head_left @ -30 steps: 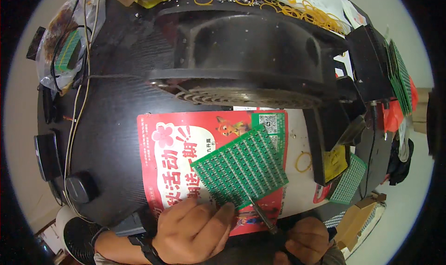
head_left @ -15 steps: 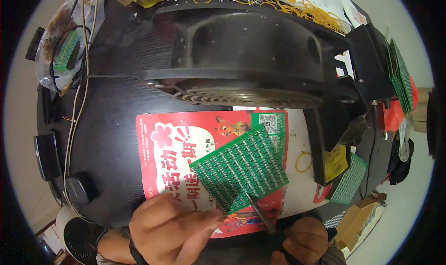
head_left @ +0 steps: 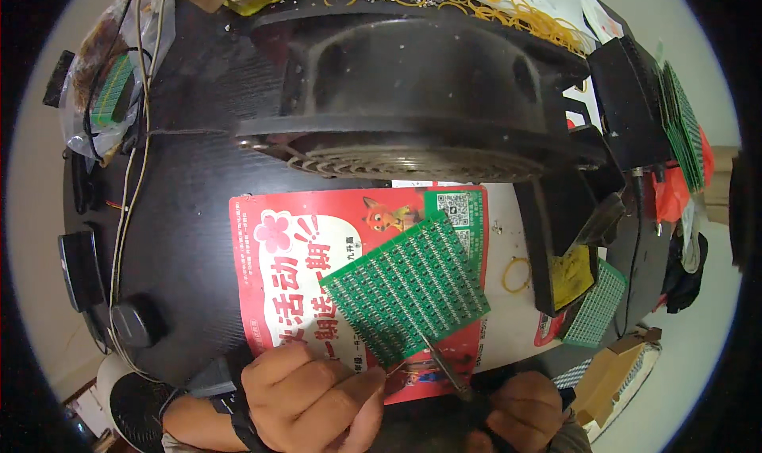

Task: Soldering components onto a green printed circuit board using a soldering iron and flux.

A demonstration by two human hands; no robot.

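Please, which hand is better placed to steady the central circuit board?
Probably the left hand: it is nearer the central circuit board, while the right hand seems to hold the slim tool.

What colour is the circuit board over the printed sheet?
The circuit board is green, best seen in the head view.

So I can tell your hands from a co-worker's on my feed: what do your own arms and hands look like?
Both the left hand and the right hand are bare, without gloves. A black band circles the left wrist. Greyish-brown sleeve cloth shows by the right forearm; the right wrist is too hidden to tell.
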